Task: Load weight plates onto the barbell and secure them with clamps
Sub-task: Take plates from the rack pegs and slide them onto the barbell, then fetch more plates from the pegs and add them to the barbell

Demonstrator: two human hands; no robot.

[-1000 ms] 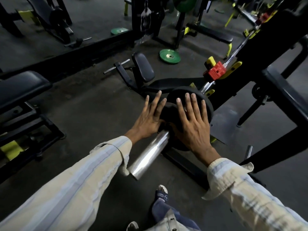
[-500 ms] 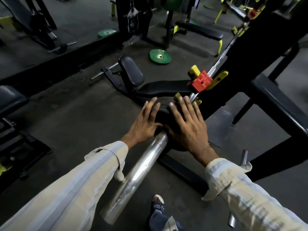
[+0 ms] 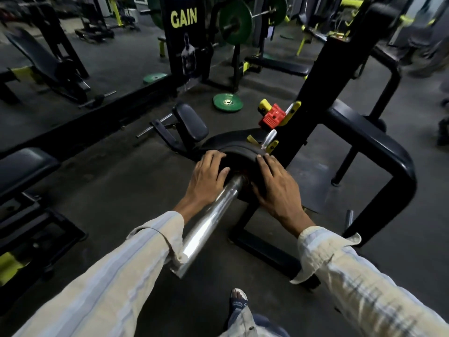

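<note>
A black weight plate [image 3: 240, 152] sits on the chrome barbell sleeve [image 3: 209, 224], far along it near the rack's yellow hook [image 3: 272, 145]. My left hand [image 3: 209, 177] lies on the plate's left side with its fingers bent over the rim. My right hand [image 3: 274, 184] presses flat on the plate's right face, fingertips at the rim. A red clamp [image 3: 273, 116] sits on the bar beyond the hook. The plate's lower half is hidden behind my hands.
The black rack upright [image 3: 323, 76] and a curved black frame rail [image 3: 379, 142] stand to the right. A green plate [image 3: 228, 102] lies on the floor ahead, beside a padded bench [image 3: 192, 121]. Another bench [image 3: 21, 166] is at left. My foot [image 3: 239, 297] is below the sleeve.
The plate has slid further along the sleeve toward the rack, leaving more bare chrome behind my hands. My left fingers went from flat to bent over the rim.
</note>
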